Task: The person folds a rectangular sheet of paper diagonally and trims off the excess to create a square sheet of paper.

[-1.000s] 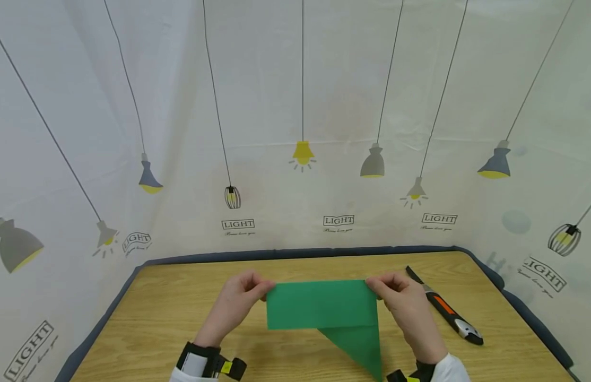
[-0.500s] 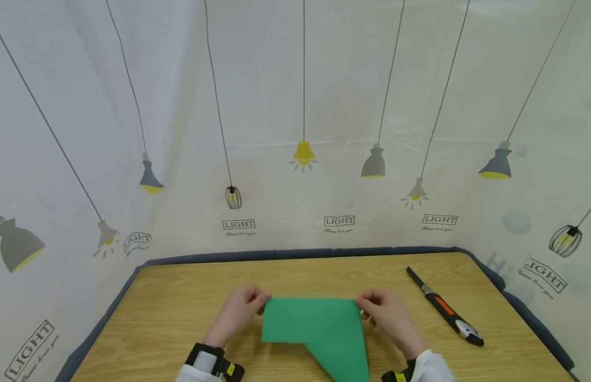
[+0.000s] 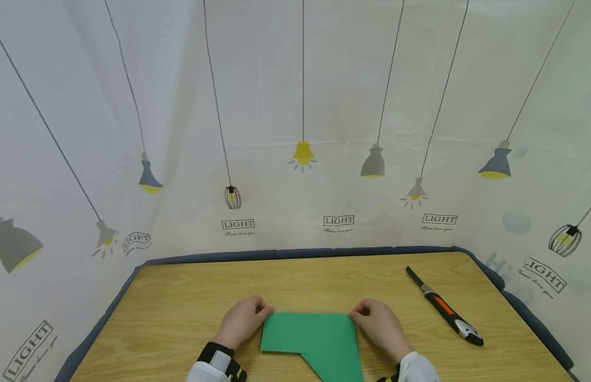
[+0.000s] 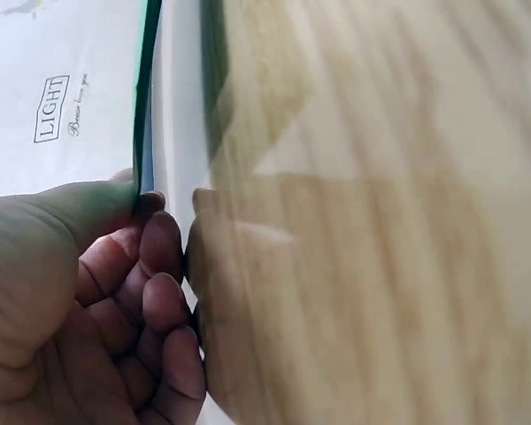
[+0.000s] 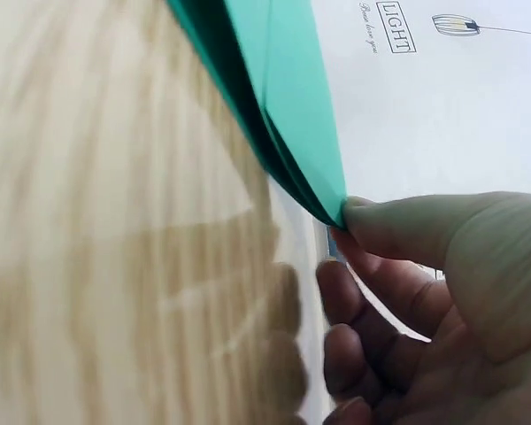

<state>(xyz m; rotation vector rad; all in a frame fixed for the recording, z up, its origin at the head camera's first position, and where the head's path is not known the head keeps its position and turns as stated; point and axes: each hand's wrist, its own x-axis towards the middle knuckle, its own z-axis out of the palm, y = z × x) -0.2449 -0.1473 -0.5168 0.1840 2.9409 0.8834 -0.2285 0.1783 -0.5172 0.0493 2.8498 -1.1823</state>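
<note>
A folded sheet of green paper [image 3: 314, 334] is held by its two far corners, low over the table. Its outline is a wide band on top with a slanted part coming down toward the person on the right side. My left hand [image 3: 245, 321] pinches the far left corner between thumb and forefinger. At the far right corner, my right hand [image 3: 379, 323] pinches in the same way. In the right wrist view several layers of the green paper [image 5: 292, 97] show along its edge. The left wrist view catches the paper [image 4: 145, 97] nearly edge-on above the thumb.
To the right of the right hand a utility knife [image 3: 448, 313] with a black and orange handle lies on the wooden table [image 3: 181, 297]. Behind the table hangs a white curtain [image 3: 276, 106] printed with lamps, and a dark blue border [image 3: 295, 254] runs along the table's edge.
Both hands have come down and toward the person with the green paper. They are closer together, and the paper lies flatter and looks smaller. The utility knife has stayed put.
</note>
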